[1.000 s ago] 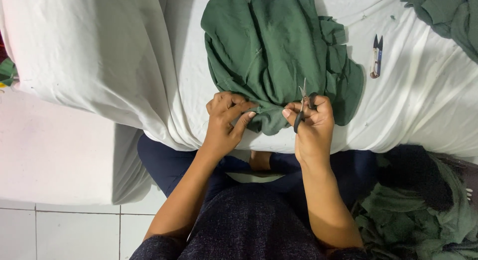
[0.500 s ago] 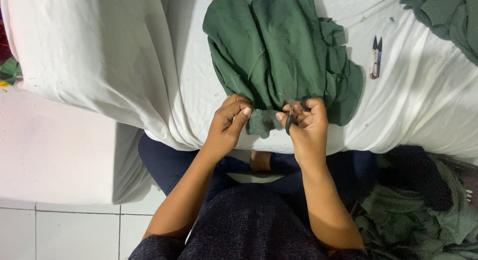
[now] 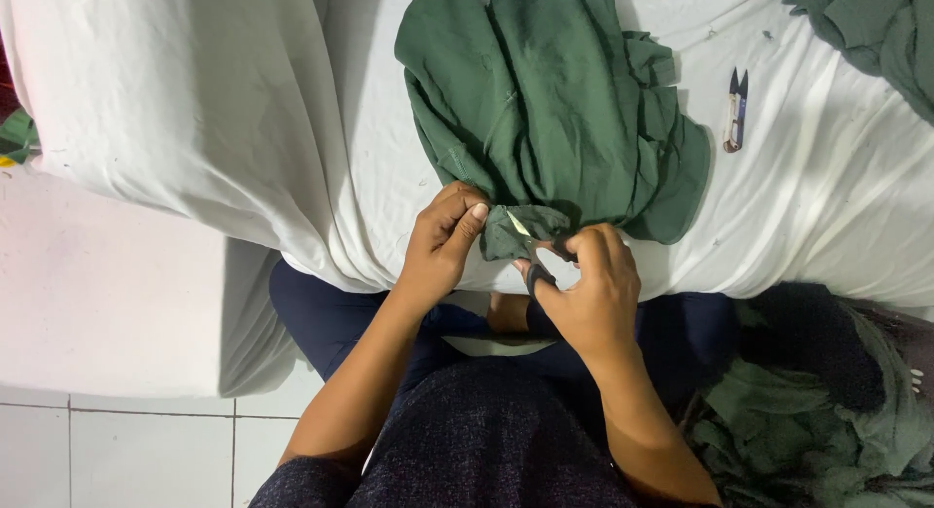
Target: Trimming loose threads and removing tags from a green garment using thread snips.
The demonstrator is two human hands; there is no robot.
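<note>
White-sheeted bed (image 3: 243, 128) fills head view, pale tiled floor beside it. Green garment (image 3: 555, 109) lies bunched on bed, near edge facing person. Left hand (image 3: 443, 240) pinches garment's near hem, fingers closed on cloth. Right hand (image 3: 584, 289), just beside left, has closed grip on dark-handled scissors (image 3: 538, 274) at same hem. Thread snips (image 3: 736, 109) lie apart from garment, on sheet. Green cloth pile (image 3: 808, 420) beside person's lap.
</note>
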